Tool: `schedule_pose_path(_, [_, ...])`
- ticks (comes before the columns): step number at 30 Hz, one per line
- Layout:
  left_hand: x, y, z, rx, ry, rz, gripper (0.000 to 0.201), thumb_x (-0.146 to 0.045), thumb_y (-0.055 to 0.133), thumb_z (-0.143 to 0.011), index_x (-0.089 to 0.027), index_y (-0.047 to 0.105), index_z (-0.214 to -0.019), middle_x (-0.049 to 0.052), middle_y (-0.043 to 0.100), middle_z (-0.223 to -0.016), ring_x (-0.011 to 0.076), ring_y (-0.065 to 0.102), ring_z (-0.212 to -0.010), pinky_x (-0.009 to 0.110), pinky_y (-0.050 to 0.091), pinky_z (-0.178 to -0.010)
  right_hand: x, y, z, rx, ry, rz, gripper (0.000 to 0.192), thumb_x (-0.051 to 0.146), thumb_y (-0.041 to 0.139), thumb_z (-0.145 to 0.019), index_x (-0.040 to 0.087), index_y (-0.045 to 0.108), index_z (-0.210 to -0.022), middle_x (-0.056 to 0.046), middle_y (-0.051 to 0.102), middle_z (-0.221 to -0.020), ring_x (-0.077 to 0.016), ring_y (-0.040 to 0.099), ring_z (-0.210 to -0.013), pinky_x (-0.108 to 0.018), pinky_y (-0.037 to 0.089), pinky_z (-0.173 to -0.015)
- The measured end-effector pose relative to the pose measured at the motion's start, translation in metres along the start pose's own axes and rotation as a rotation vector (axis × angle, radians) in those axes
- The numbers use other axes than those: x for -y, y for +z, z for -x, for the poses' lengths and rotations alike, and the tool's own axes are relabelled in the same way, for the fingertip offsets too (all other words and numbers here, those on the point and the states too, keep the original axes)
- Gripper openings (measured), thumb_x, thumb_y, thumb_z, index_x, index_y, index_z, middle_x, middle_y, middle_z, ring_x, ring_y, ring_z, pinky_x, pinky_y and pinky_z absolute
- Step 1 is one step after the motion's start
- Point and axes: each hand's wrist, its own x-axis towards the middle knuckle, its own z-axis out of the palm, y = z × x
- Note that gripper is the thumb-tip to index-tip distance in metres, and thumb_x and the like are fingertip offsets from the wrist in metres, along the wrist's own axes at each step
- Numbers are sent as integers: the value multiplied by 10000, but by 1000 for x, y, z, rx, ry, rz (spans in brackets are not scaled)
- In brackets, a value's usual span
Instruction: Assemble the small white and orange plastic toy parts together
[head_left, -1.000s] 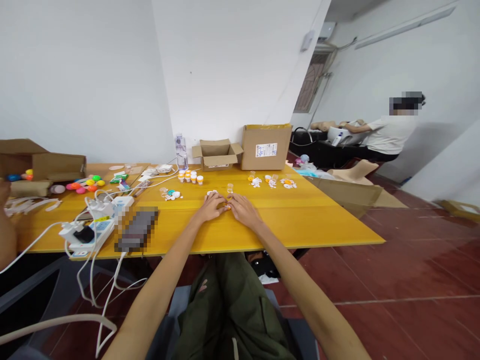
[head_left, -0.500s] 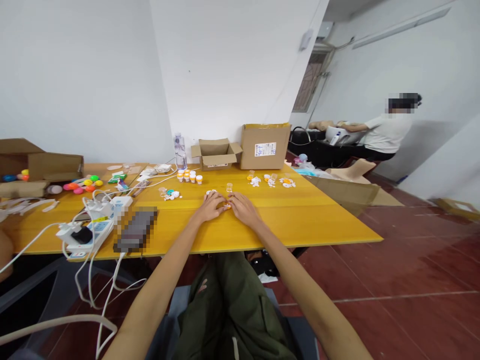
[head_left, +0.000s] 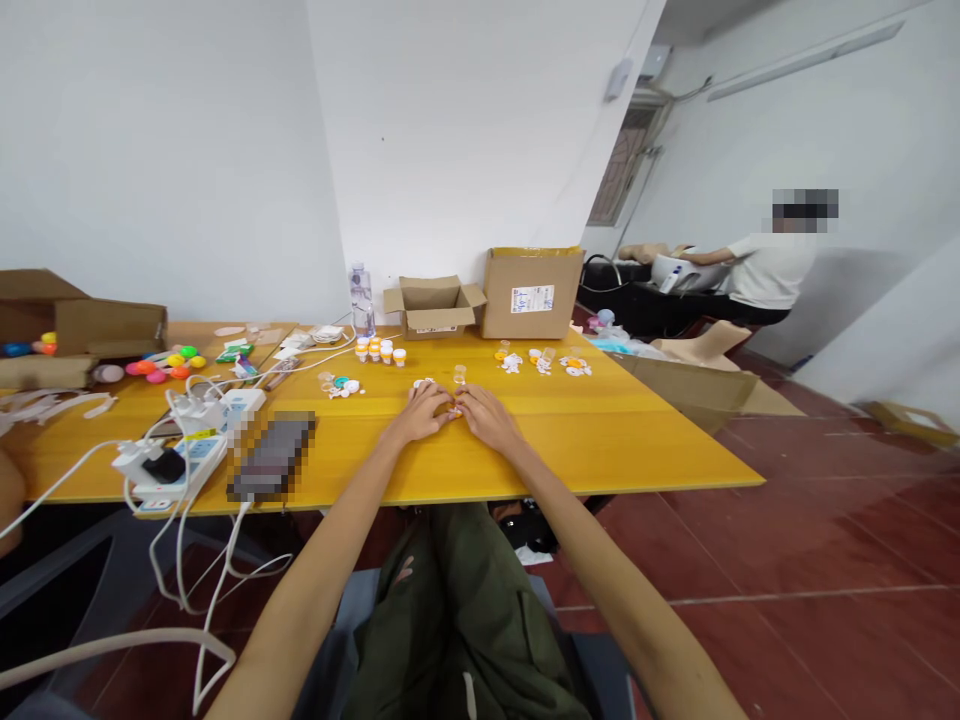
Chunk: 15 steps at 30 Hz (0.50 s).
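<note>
My lap in dark green trousers point(head_left: 457, 620) sits nearest, both bare forearms reaching out over the near edge of the yellow table point(head_left: 600, 440).

My left hand point(head_left: 417, 415) and right hand point(head_left: 486, 416) lie on the tabletop, knuckles up, fingertips meeting at the middle. Fingers of both are curled in and pinched together on a small pale piece point(head_left: 453, 409) between them; it is too small to make out what it is, and mostly hidden by my fingertips. It rests at the table's centre line, about midway between near and far edge.

Just beyond my fingertips: a small clear cup point(head_left: 459, 374), upright, and a white bit point(head_left: 422, 383) beside it to the left. Near those, further left, a scatter of teal and white caps point(head_left: 343, 387).

Left of my arm, at the near edge: a dark pixelated slab point(head_left: 271, 458), then a white power strip point(head_left: 180, 455) with plugs in it, its white cables point(head_left: 202, 590) hanging off the table.

Further back: a cluster of small white bottles with orange caps point(head_left: 379, 352); to the right, loose orange and white pieces point(head_left: 544, 362). Far left, bright coloured balls point(head_left: 161, 366) beside an open carton point(head_left: 75, 330).

Against the wall: a clear water bottle point(head_left: 361, 298), an open small cardboard box point(head_left: 435, 306), a bigger closed box with a label point(head_left: 531, 292).

Far right, away from my table, another person in a white shirt point(head_left: 772, 270) at a dark bench.
</note>
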Motion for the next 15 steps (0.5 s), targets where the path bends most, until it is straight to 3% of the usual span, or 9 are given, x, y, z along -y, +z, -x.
schedule_pose_path(15, [3, 1, 0, -7, 7, 4, 284, -440, 531, -920, -314, 670, -1134, 45, 596, -1156, 268, 454, -1137, 455, 341, -1029, -1, 1, -2, 19, -22, -17, 180, 143, 480, -940, 230, 634, -908, -79, 659, -1024, -215, 617, -958, -374, 515, -852])
